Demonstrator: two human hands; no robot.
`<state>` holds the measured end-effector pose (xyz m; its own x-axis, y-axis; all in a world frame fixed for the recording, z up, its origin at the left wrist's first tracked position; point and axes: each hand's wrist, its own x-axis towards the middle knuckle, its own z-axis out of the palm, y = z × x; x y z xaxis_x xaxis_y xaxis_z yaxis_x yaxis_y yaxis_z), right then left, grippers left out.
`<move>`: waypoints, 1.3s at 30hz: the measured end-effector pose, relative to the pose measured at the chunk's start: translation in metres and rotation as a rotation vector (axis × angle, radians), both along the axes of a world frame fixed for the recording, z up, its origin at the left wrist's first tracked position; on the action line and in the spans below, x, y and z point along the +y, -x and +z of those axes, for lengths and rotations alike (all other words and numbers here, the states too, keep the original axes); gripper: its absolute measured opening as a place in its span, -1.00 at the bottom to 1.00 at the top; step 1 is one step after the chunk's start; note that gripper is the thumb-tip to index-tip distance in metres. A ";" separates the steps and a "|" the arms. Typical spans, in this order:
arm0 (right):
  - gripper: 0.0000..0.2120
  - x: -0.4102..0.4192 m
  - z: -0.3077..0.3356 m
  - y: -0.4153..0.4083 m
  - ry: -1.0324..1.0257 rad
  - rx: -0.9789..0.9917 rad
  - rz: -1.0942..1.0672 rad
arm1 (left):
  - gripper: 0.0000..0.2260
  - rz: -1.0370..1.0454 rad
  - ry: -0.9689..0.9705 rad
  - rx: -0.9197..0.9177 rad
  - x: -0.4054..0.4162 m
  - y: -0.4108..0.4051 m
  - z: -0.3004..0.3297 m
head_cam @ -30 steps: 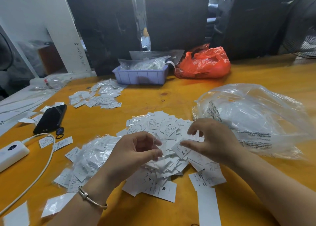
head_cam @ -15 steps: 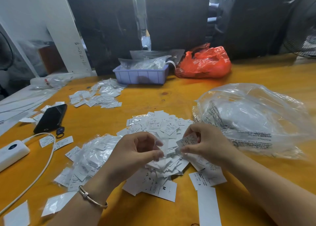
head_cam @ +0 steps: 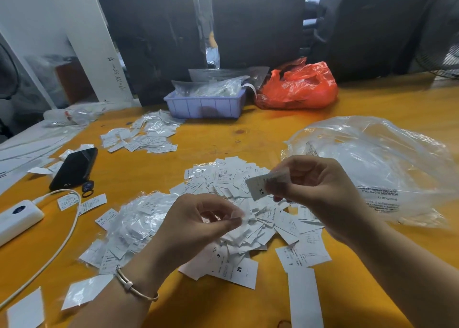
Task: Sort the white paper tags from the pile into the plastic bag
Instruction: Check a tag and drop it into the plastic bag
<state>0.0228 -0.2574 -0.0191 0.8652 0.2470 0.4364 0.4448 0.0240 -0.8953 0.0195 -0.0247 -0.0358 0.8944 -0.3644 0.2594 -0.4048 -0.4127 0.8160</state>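
A pile of white paper tags (head_cam: 238, 203) lies in the middle of the orange table (head_cam: 223, 139). My right hand (head_cam: 315, 188) is raised above the pile's right side and pinches a white tag marked XS (head_cam: 258, 187) between thumb and fingers. My left hand (head_cam: 196, 223) hovers over the pile's near left, thumb and forefinger pinched together at a tag's edge; I cannot tell whether it grips it. A large clear plastic bag (head_cam: 372, 168), puffed up, rests on the table to the right of my right hand.
A clear packet of tags (head_cam: 134, 228) lies left of the pile. A phone (head_cam: 74, 167), a white power bank (head_cam: 17, 218) with cable, a further tag heap (head_cam: 146, 136), a lilac bin (head_cam: 203, 105) and a red bag (head_cam: 298, 86) stand around.
My right hand has lifted off the pile with one tag and risen to the right. My left hand has stayed over the pile.
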 end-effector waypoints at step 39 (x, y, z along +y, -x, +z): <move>-0.88 0.006 -0.001 0.002 0.380 0.017 0.025 | -0.92 -0.087 0.024 0.044 -0.002 0.003 0.002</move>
